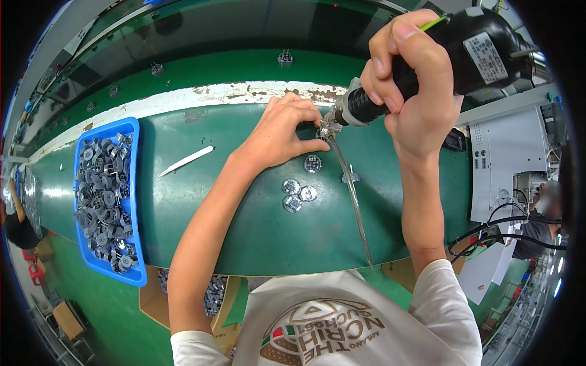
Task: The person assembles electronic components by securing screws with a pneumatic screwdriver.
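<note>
My right hand [421,79] is wrapped round a black powered screwdriver [406,79], held tilted with its metal nose [330,125] down at the bench. A clear tube [351,195] runs from that nose toward the bench's near edge. Right at the nose, the thumb and forefinger of my left hand [281,131] curl round a small round part, mostly hidden by the nose and fingers. Just nearer to me lies a round circuit part with pins [312,163]. Three small round circuit boards [292,186] form a cluster beside it.
A blue tray [141,244] heaped with grey round parts stands at the left of the green bench [244,244]. White tweezers [186,161] lie between tray and left arm. Beyond a worn white ledge [201,94], round parts sit on a green belt [238,67]. A grey-white machine [506,146] stands right.
</note>
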`<state>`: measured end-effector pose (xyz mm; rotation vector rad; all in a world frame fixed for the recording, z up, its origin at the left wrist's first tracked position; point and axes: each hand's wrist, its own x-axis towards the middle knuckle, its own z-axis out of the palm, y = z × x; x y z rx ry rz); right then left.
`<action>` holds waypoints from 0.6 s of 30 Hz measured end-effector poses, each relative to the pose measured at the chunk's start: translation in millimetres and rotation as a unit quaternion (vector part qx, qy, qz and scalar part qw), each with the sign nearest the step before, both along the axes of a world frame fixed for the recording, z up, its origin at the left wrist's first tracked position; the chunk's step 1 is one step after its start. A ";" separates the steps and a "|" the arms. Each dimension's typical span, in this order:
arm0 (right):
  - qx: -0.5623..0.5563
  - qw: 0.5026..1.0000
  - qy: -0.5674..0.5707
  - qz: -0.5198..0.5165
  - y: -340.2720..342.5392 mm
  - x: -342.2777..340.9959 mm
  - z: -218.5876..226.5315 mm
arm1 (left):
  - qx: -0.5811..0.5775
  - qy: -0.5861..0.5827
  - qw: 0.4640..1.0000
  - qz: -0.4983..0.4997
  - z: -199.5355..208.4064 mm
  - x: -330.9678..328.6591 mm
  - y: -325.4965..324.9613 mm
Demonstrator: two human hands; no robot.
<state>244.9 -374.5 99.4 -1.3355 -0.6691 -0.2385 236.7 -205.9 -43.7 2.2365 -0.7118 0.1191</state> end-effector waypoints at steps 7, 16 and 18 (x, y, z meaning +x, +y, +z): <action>0.012 0.998 0.055 -0.007 25.4 3.2 11.5 | -0.016 -0.005 1.000 0.014 -4.2 -0.9 -1.8; 0.045 0.988 -0.032 0.146 -46.7 -33.7 57.2 | -0.063 -0.030 0.997 0.018 -4.5 1.2 -2.1; 0.035 0.990 -0.029 0.137 -46.4 -35.9 53.6 | -0.062 -0.030 0.997 0.023 -4.5 -1.3 -0.7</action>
